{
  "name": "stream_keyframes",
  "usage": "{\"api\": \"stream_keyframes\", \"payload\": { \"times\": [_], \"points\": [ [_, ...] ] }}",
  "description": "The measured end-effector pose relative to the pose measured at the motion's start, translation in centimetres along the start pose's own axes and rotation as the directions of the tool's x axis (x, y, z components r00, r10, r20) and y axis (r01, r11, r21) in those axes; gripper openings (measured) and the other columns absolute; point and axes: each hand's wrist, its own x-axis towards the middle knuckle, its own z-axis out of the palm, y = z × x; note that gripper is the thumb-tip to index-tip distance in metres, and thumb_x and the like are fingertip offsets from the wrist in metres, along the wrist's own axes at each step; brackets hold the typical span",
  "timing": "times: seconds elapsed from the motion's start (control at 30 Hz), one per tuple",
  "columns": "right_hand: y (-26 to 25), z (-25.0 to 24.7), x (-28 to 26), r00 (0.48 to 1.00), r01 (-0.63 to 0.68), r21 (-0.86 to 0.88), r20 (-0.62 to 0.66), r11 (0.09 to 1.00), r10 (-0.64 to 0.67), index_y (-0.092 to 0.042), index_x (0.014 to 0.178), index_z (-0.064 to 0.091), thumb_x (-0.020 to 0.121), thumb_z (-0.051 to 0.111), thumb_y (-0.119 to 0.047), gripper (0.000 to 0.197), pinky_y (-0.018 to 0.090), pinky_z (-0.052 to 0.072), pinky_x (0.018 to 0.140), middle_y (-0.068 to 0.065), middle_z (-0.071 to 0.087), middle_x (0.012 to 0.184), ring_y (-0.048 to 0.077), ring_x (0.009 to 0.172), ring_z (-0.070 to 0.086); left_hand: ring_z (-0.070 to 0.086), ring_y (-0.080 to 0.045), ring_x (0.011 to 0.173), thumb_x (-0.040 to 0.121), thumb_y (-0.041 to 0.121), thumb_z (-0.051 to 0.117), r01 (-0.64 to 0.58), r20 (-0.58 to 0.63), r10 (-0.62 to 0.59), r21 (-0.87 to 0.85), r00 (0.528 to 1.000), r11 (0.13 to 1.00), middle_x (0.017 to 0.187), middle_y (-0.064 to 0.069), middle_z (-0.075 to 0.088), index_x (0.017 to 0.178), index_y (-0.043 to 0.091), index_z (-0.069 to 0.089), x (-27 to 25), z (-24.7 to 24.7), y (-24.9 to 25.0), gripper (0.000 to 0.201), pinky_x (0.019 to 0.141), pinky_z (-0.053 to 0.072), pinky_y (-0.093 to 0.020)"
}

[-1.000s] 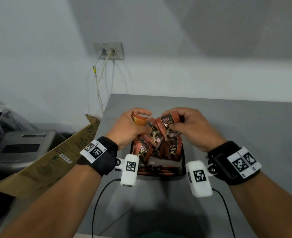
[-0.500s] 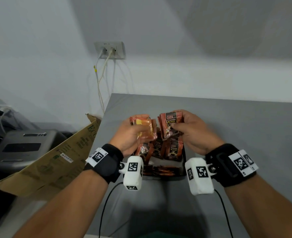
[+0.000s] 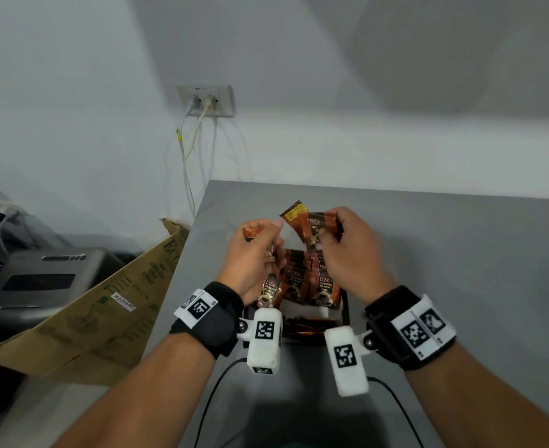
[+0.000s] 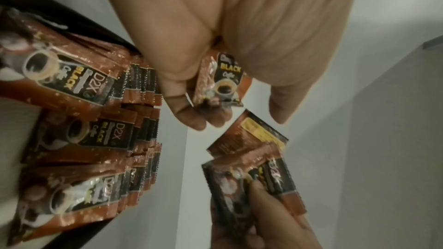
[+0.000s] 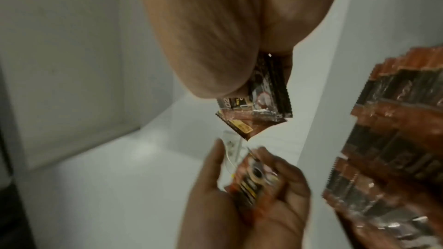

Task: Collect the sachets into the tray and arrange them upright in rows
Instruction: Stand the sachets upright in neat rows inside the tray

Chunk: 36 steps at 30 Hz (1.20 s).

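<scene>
Both hands were raised above the black rectangular tray, which sat on the grey tabletop near the person. The left hand had its thumb and fingers curled round a single brown foil coffee sachet, whose printed front faced the wrist camera. The right hand pinched a small fan of two or three more brown foil sachets, held just to the right of the left hand and a little farther off; one of them showed its back with a yellow label. The two hands were close together but did not touch.

In the tray, the far part held upright brown sachets standing in tight rows, three abreast with their printed fronts towards the person. In the nearer part, a few flat-lying sachets showed between the wrist cameras.

To the left of the table leaned a flattened brown cardboard box, and a white wall socket with two plugged cables was on the far wall.
</scene>
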Motion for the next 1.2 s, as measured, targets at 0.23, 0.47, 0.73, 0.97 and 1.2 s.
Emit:
{"api": "stream_keyframes", "payload": {
  "times": [0.23, 0.47, 0.73, 0.97, 1.2],
  "points": [
    [1.6, 2.5, -1.8, 0.943, 0.315, -0.16, 0.164, 0.935, -0.29, -0.012, 0.11, 0.061, 0.093, 0.053, 0.0, 0.023, 0.026, 0.042, 0.083, -0.001, 0.058, 0.103, 0.015, 0.097, 0.05, 0.066, -0.028, 0.091, 0.089, 0.007, 0.07, 0.015, 0.113, -0.01, -0.045, 0.994, 0.999, 0.103, -0.02, 0.065, 0.122, 0.0, 0.058, -0.1, 0.9, 0.0, 0.036, 0.079, 0.056, -0.039],
    [0.7, 0.0, -1.7, 0.967, 0.149, 0.091, 0.196, 0.985, -0.165, -0.029, 0.099, 0.063, 0.092, 0.06, -0.001, 0.029, 0.004, 0.04, 0.084, -0.008, 0.059, 0.106, -0.004, 0.098, 0.055, 0.067, -0.026, 0.072, 0.094, -0.001, 0.06, -0.06, 0.062, 0.056, 0.062, 0.996, 0.996, 0.091, -0.02, 0.067, 0.097, 0.009, 0.063, -0.3, 0.0, 0.3, 0.01, 0.065, 0.057, -0.036],
    [1.7, 0.0, -1.9, 0.932, -0.32, 0.529, 0.323, 0.786, 0.162, -0.018, 0.101, 0.07, 0.097, 0.052, 0.004, 0.029, 0.067, 0.046, 0.1, 0.02, 0.072, 0.109, 0.034, 0.097, 0.064, 0.067, -0.038, 0.091, 0.083, -0.002, 0.074, -0.105, 0.134, 0.087, 0.132, 0.987, 0.986, 0.107, -0.028, 0.069, 0.101, 0.012, 0.069, -1.6, -0.6, -0.6, 0.023, 0.087, 0.054, -0.061],
    [1.4, -0.6, -1.5, 0.911, -0.236, 0.287, 0.397, 0.929, 0.109, -0.032, 0.096, 0.07, 0.088, 0.06, -0.015, 0.021, 0.061, 0.049, 0.099, 0.007, 0.075, 0.101, 0.033, 0.101, 0.069, 0.069, -0.028, 0.081, 0.081, -0.006, 0.066, -0.062, 0.183, 0.019, 0.231, 0.983, 0.971, 0.1, -0.019, 0.072, 0.101, 0.013, 0.073, -1.9, -1.1, 0.1, 0.029, 0.068, 0.057, -0.04],
    [1.8, -0.3, -1.6, 0.929, -0.367, 0.695, 0.243, 0.618, 0.279, -0.009, 0.107, 0.066, 0.097, 0.048, 0.008, 0.026, 0.048, 0.058, 0.083, 0.013, 0.074, 0.096, 0.029, 0.088, 0.069, 0.073, -0.026, 0.076, 0.083, -0.02, 0.062, -0.058, 0.022, 0.058, 0.012, 0.998, 0.998, 0.097, -0.016, 0.073, 0.107, 0.009, 0.064, -1.6, -1.4, 0.5, 0.037, 0.057, 0.057, -0.029]
  ]
}}
